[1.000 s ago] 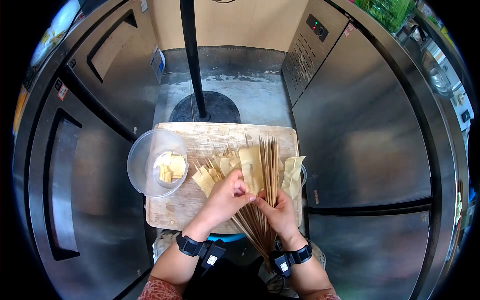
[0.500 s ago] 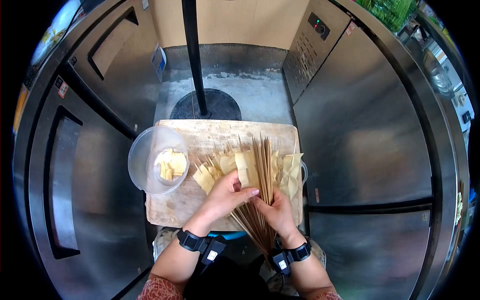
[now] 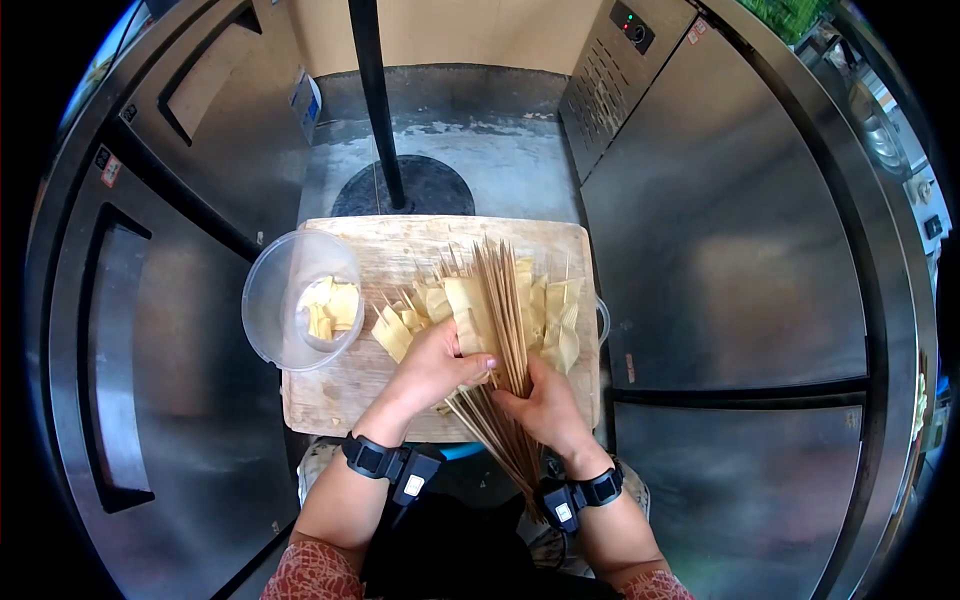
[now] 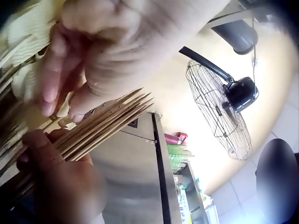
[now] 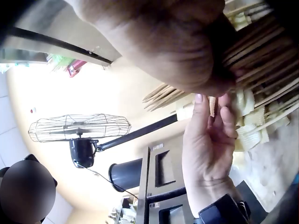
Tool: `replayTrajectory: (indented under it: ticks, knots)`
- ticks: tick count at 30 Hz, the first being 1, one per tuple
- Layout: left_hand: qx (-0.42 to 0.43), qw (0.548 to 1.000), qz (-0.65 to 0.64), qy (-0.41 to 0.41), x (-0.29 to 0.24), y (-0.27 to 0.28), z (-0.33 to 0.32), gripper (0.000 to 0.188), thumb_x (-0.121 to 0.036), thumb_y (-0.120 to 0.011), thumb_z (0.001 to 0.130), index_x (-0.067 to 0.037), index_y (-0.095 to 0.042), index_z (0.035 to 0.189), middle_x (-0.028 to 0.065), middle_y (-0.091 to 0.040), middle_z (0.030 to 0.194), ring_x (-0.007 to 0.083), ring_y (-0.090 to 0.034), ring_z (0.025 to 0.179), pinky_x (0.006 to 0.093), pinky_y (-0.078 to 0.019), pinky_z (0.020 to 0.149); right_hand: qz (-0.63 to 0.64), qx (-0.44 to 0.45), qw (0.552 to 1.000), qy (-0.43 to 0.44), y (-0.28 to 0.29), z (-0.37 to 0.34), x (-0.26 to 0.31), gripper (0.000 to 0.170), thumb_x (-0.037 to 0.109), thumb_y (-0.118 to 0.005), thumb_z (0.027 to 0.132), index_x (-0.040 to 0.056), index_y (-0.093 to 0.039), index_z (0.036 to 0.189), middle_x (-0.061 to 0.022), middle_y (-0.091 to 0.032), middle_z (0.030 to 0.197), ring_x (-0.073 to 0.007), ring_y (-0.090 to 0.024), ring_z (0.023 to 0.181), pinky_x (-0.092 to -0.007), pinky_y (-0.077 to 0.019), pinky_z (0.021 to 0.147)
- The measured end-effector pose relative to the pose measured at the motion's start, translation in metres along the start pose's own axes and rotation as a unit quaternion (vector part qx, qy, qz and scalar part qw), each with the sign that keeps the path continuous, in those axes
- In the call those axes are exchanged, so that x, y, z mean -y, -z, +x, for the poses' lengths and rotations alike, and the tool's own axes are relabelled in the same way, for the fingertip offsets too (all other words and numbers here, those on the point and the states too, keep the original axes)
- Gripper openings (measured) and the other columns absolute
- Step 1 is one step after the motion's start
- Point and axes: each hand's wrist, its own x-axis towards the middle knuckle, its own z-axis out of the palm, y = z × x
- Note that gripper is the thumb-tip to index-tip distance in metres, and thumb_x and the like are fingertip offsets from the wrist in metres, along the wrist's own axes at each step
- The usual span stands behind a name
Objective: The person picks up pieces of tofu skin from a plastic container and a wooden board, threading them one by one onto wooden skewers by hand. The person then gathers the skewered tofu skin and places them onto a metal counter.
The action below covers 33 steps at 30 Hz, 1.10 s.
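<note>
Well, skewers (image 3: 509, 315) fill right hand (image 3: 549, 406); left hand (image 3: 435, 371) (seemingly) pinches sheet (image 3: 463, 304).

Both hands (image 3: 432, 362) (image 3: 550, 403) are curled and close together.

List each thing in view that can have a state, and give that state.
Clear round plastic tub: open, partly filled with yellow pieces
Bundle of thin brown wooden skewers: held in the right hand
Thin pale-yellow sheet: pinched in the left hand
Pale rectangular wooden board: lying flat, partly covered
Large silver steel door on the right: shut
Black control panel: green and red lights lit
Black wire-caged fan: running or not, cannot tell
</note>
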Motion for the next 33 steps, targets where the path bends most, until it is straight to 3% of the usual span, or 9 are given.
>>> replayTrajectory:
  ticks: [1, 6, 10, 13, 17, 19, 22, 25, 33]
  knots:
    - [-0.014, 1.0, 0.012, 0.011, -0.002, -0.002, -0.001, 0.025, 0.001, -0.063, 0.082, 0.002, -0.055, 0.106, 0.0055, -0.066, 0.083, 0.0087, -0.063, 0.072, 0.0231, -0.0509, 0.06, 0.012, -0.01, 1.0, 0.012, -0.001, 0.0, -0.002, 0.034, 0.011, -0.067, 0.075, 0.0012, -0.056, 0.105, -0.0183, -0.063, 0.087, -0.0291, -0.062, 0.079, -0.0339, -0.0478, 0.071]
    - [-0.086, 0.983, 0.158, 0.043, -0.005, -0.005, 0.0, 0.015, -0.003, -0.063, 0.081, 0.002, -0.06, 0.095, 0.0094, -0.065, 0.071, 0.0133, -0.065, 0.065, 0.025, -0.0496, 0.054, 0.145, 0.017, 0.989, -0.002, 0.0, -0.001, -0.001, 0.021, 0.013, -0.064, 0.083, 0.0006, -0.059, 0.1, -0.0086, -0.064, 0.083, -0.018, -0.06, 0.072, -0.0282, -0.0475, 0.067]
    - [-0.116, 0.955, 0.271, 0.019, -0.01, -0.005, 0.0, 0.011, -0.008, -0.061, 0.082, 0.001, -0.063, 0.085, 0.0113, -0.065, 0.068, 0.0155, -0.064, 0.058, 0.0273, -0.0497, 0.054, 0.382, 0.179, 0.9, -0.105, 0.001, 0.003, -0.004, 0.015, 0.012, -0.06, 0.088, 0.0008, -0.06, 0.098, -0.0037, -0.063, 0.082, -0.0083, -0.057, 0.073, -0.0205, -0.0448, 0.065]
    - [-0.08, 0.951, 0.297, -0.014, -0.016, 0.006, -0.008, 0.021, -0.019, -0.06, 0.086, -0.001, -0.063, 0.076, 0.0107, -0.066, 0.069, 0.0138, -0.064, 0.056, 0.0286, -0.0494, 0.054, 0.378, 0.118, 0.902, -0.173, -0.008, 0.012, -0.002, 0.009, 0.01, -0.06, 0.087, 0.0018, -0.061, 0.092, -0.0022, -0.061, 0.077, -0.0092, -0.056, 0.068, -0.0216, -0.0451, 0.063]
    - [-0.203, 0.944, 0.253, -0.067, -0.052, 0.031, -0.036, 0.022, -0.024, -0.061, 0.087, -0.004, -0.063, 0.078, 0.0051, -0.064, 0.061, 0.0094, -0.061, 0.054, 0.0235, -0.0465, 0.051, 0.331, 0.098, 0.926, -0.15, -0.011, 0.015, -0.009, 0.009, 0.01, -0.063, 0.085, 0.002, -0.063, 0.088, -0.0011, -0.062, 0.077, -0.0079, -0.056, 0.07, -0.0208, -0.0444, 0.065]
    - [-0.337, 0.88, 0.292, -0.163, -0.063, 0.057, -0.042, 0.014, -0.021, -0.062, 0.085, -0.008, -0.063, 0.08, 0.0023, -0.062, 0.059, 0.0116, -0.059, 0.051, 0.0246, -0.0445, 0.049, 0.313, 0.101, 0.934, -0.136, -0.011, 0.01, 0.004, 0.01, 0.011, -0.063, 0.084, 0.0026, -0.063, 0.09, -0.0004, -0.062, 0.078, -0.0072, -0.056, 0.071, -0.0203, -0.0442, 0.066]
    - [-0.415, 0.756, 0.5, -0.082, -0.07, 0.09, -0.055, 0.01, -0.018, -0.062, 0.082, -0.01, -0.067, 0.083, 0.0097, -0.065, 0.082, 0.0274, -0.064, 0.073, 0.0356, -0.0496, 0.065, 0.288, 0.121, 0.943, -0.118, -0.009, 0.008, -0.002, 0.014, 0.011, -0.062, 0.086, 0.0037, -0.064, 0.098, -0.0002, -0.064, 0.087, -0.0069, -0.058, 0.076, -0.0209, -0.0476, 0.068]
    - [-0.333, 0.745, 0.568, 0.105, -0.052, 0.11, -0.054, 0.011, -0.02, -0.064, 0.079, -0.012, -0.069, 0.085, 0.0123, -0.062, 0.101, 0.0287, -0.062, 0.089, 0.039, -0.0484, 0.077, 0.275, 0.126, 0.947, -0.106, -0.009, 0.01, -0.004, 0.015, 0.011, -0.062, 0.086, 0.0032, -0.063, 0.098, -0.0004, -0.064, 0.088, -0.0068, -0.057, 0.078, -0.0217, -0.0471, 0.07]
    - [-0.324, 0.734, 0.586, 0.116, -0.029, 0.133, -0.04, 0.012, -0.013, -0.069, 0.069, -0.009, -0.069, 0.08, 0.014, -0.061, 0.096, 0.0295, -0.061, 0.089, 0.0366, -0.0476, 0.081, 0.187, 0.134, 0.972, -0.045, -0.011, 0.013, -0.008, 0.014, 0.008, -0.063, 0.084, 0.0013, -0.06, 0.096, -0.0004, -0.061, 0.087, -0.0075, -0.055, 0.082, -0.0236, -0.0448, 0.075]
